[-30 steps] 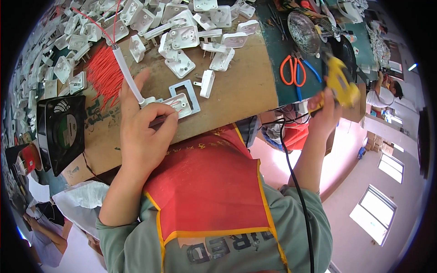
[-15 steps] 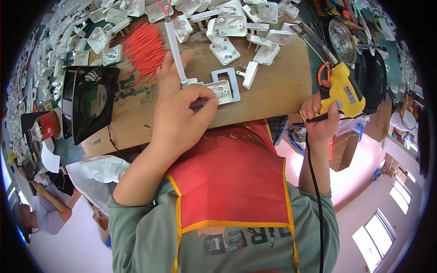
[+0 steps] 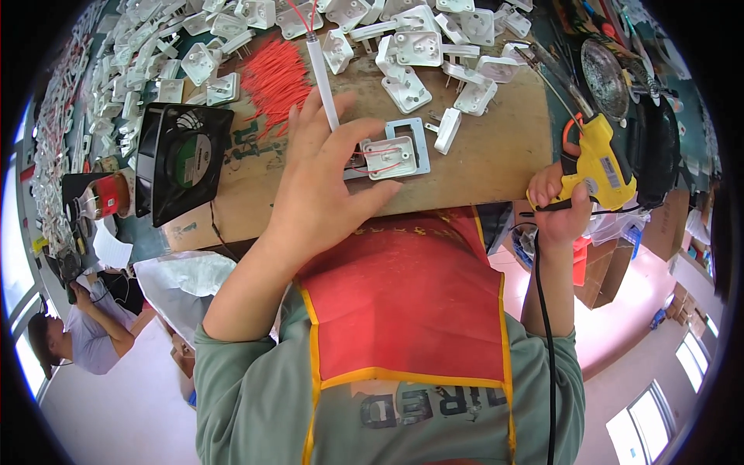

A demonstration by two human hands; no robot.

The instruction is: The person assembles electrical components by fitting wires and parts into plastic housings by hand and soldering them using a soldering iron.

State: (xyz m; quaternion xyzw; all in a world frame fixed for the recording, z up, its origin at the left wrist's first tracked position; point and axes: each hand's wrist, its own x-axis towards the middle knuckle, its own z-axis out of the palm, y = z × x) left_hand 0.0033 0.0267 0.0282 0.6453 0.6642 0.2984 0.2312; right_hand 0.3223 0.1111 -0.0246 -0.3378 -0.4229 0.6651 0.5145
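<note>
My left hand [image 3: 318, 178] hovers over the near part of the board, its thumb and fingers spread apart. Between thumb and forefinger shows a white plastic plug housing [image 3: 390, 158] with thin red wires inside. The housing sits in a blue-grey frame [image 3: 421, 147]. A slim white tube [image 3: 321, 81] with red wires at its top end stands tilted beside my left fingers; its lower end is hidden by the hand. My right hand [image 3: 559, 203] is closed round a yellow soldering gun [image 3: 608, 167], whose metal tip points up and left over the board's right edge.
A bundle of red wires [image 3: 277, 81] lies beyond my left hand. White plug housings [image 3: 411, 93] are heaped along the far side. A black fan [image 3: 184, 159] stands at the left, a round metal dish [image 3: 603, 77] at the right. A person [image 3: 93, 318] sits far left.
My left thumb and forefinger have parted from their pinch, uncovering more of the housing. The whole view has shifted a little; my right hand still holds the soldering gun.
</note>
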